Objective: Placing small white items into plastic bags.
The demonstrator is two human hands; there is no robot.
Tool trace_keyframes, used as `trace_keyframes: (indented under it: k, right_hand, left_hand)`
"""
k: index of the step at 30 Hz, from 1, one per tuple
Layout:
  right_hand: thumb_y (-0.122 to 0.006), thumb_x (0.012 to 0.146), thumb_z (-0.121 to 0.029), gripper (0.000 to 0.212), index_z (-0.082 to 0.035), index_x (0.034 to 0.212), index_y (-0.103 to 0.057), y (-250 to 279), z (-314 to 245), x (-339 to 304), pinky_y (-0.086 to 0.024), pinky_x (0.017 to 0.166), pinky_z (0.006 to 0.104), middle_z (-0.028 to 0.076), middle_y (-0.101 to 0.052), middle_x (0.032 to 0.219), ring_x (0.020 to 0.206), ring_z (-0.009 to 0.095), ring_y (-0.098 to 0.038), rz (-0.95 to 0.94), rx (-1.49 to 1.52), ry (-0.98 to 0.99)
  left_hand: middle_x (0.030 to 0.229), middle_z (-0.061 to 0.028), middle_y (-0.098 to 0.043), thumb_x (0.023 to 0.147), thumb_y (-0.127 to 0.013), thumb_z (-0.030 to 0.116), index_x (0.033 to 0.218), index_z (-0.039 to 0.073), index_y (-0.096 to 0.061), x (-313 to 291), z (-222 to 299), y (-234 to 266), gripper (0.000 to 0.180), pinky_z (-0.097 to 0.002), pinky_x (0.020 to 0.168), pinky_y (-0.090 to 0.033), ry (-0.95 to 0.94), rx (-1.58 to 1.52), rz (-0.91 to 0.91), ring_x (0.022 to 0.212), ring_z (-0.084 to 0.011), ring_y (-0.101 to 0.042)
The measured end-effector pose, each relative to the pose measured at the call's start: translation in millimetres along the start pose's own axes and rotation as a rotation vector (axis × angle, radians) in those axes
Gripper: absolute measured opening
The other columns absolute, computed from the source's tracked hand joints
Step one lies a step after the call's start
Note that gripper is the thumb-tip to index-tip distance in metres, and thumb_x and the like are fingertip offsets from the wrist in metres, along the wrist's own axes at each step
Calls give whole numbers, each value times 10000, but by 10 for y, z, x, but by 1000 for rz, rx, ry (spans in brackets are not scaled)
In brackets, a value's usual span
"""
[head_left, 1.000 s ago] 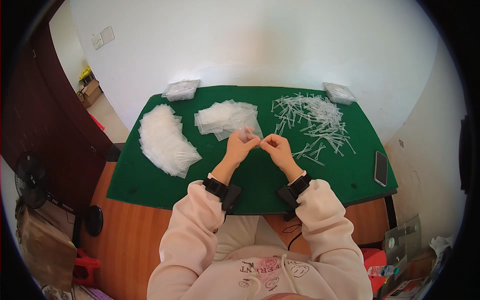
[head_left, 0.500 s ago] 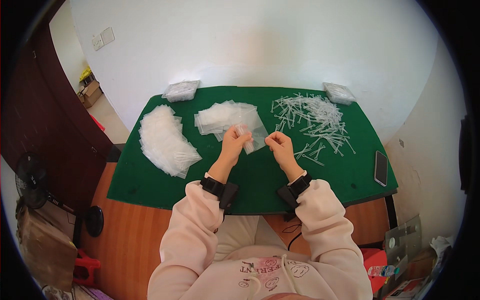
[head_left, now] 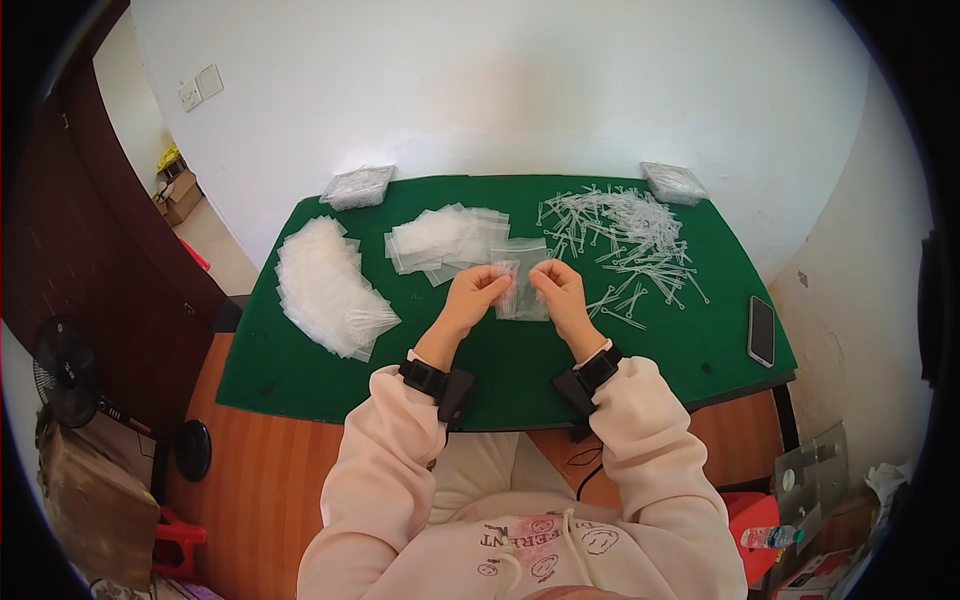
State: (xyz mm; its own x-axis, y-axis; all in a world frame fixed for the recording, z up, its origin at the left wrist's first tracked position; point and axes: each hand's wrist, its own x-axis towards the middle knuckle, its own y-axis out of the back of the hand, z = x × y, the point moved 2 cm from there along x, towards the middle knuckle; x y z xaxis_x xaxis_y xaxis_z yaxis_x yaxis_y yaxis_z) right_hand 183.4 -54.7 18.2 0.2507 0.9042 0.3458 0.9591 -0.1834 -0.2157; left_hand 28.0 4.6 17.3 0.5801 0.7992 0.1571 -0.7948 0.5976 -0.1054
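Note:
A clear plastic zip bag is stretched between my two hands over the middle of the green table. My left hand pinches its left side, where a few thin clear sticks show at the fingers; whether they lie inside the bag is hard to tell. On the bag's right side, my right hand has thumb and fingertips closed. Beyond them lies a stack of flat clear bags. A fanned pile of filled bags is at the left, and a loose heap of clear plastic sticks with looped ends at the right.
The green table stands against a white wall. Clear boxes sit at its back left and back right corners. A phone lies near the right edge. On the floor are a black fan and red stools.
The bag has swung from slanting to squarely between my hands. My right hand, earlier apart from it, now meets its right side. My left hand has shifted slightly right.

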Motion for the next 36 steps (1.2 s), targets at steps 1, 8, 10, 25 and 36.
trace_keyframes:
  k: [1, 8, 10, 25, 36]
  right_hand:
    - [-600, 825, -133, 102, -31, 819, -594, -13, -21, -8, -325, 524, 181, -34, -516, 643, 569, 40, -434, 2, 36, -27]
    - [-606, 820, -132, 108, -24, 821, -612, -13, -66, -31, -339, 526, 199, -17, -530, 634, 550, 68, -456, -29, 40, -102]
    - [-607, 820, -134, 111, -23, 819, -613, -16, -55, -33, -341, 527, 202, -14, -533, 636, 548, 73, -461, -68, 66, -119]
    - [-629, 799, -123, 115, -15, 763, -607, -23, 29, -27, -340, 482, 194, -37, -536, 616, 537, 33, -452, -78, -86, -78]
    - [-617, 758, -113, 120, -13, 694, -598, -6, 106, -29, -348, 490, 197, -38, -527, 601, 547, 33, -450, -197, -241, -145]
  left_hand:
    - [850, -10, -620, 836, -615, 176, 985, 23, -620, -3, 7, -10, 214, -213, 637, -434, 1, 0, -1, 741, -75, -558]
    - [723, 20, -585, 828, -624, 176, 882, 13, -642, -42, 78, -41, 173, -187, 543, -373, 30, 140, -150, 610, -42, -479]
    - [725, 24, -582, 830, -621, 173, 885, 16, -643, -49, 88, -65, 168, -185, 552, -373, 18, 101, -108, 617, -42, -476]
    - [665, 48, -504, 869, -560, 190, 841, 19, -624, -12, 74, 5, 184, -187, 531, -333, -67, 89, 73, 589, -24, -410]
    - [638, -50, -536, 815, -547, 162, 780, 0, -572, -31, 39, -107, 168, -262, 541, -385, -272, 468, -19, 571, -111, -459]
